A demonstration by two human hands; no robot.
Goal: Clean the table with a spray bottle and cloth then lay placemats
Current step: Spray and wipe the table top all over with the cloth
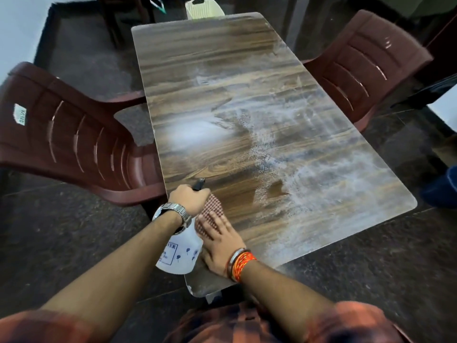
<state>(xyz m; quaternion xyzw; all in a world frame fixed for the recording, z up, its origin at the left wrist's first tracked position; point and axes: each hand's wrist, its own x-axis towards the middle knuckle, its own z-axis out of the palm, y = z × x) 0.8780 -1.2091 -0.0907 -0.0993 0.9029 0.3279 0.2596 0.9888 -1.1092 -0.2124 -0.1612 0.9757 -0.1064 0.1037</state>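
As the head view looks down the length of the table, I log the left hand curled round the neck of the white spray bottle, gripping it, with the black nozzle pointing toward the far end. The bottle hangs tilted above the near left corner of the table, base toward the person. A white cloud of mist sits over the left middle of the tabletop, well ahead of the nozzle.

Right hand: fingers straight and spread, palm down, pressing flat on the red-and-white checked cloth. The cloth lies on the table close to the near edge, just right of the bottle, and its far end is partly hidden behind the left hand.

The right half of the tabletop carries whitish wet streaks; the left half shows mostly bare wood grain. I note a metal watch on the left wrist and orange threads on the right wrist.

Surroundings: one maroon chair at the left side, a second maroon chair at the far right, and a cream chair at the far end.
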